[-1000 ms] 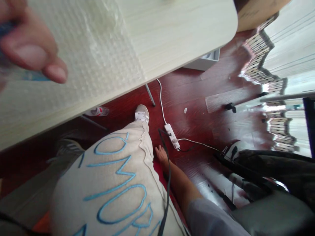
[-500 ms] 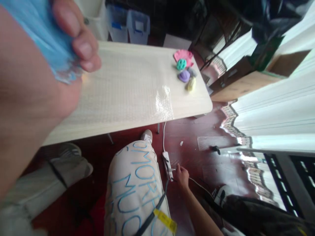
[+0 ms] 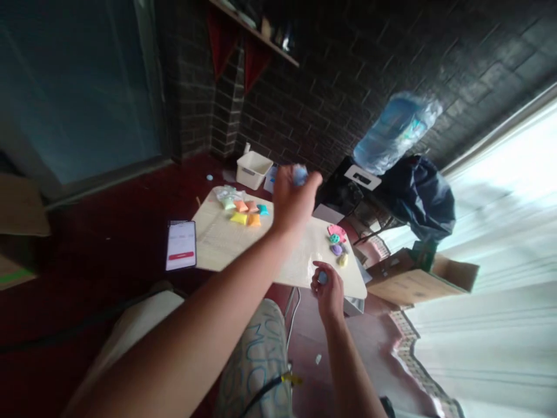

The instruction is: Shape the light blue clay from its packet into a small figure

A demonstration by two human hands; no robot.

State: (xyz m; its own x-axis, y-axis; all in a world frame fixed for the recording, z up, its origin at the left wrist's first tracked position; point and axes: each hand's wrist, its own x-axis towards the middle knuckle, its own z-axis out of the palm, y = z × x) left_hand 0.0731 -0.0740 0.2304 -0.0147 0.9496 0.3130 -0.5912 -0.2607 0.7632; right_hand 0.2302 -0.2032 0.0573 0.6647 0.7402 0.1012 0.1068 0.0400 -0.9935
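My left hand [image 3: 292, 200] reaches out over the far side of the table, its fingers curled around a light blue crumpled plastic packet [image 3: 300, 174]. My right hand [image 3: 329, 290] is above the table's front edge, with a small blue-grey lump [image 3: 322, 277] held in its curled fingers; its material is unclear. Right of it on the table lie a pink scalloped piece [image 3: 336, 233], a teal ball [image 3: 334, 238], a purple lump [image 3: 336, 249] and a pale yellow lump [image 3: 343, 259]. Several small coloured packets, among them a yellow packet [image 3: 238, 217] and an orange packet [image 3: 253, 220], lie at the left.
The pale table [image 3: 213, 249] stands before me. A phone with a lit screen [image 3: 181, 247] is at its left end. Behind stands a white bin [image 3: 253, 169]. To the right are an open cardboard box [image 3: 426, 290], a black bag [image 3: 420, 197] and a wrapped water bottle [image 3: 395, 133].
My left hand has moved from close to the camera out over the table with the blue packet. My right hand has risen from beside the power strip to the table edge. The view has tilted up.
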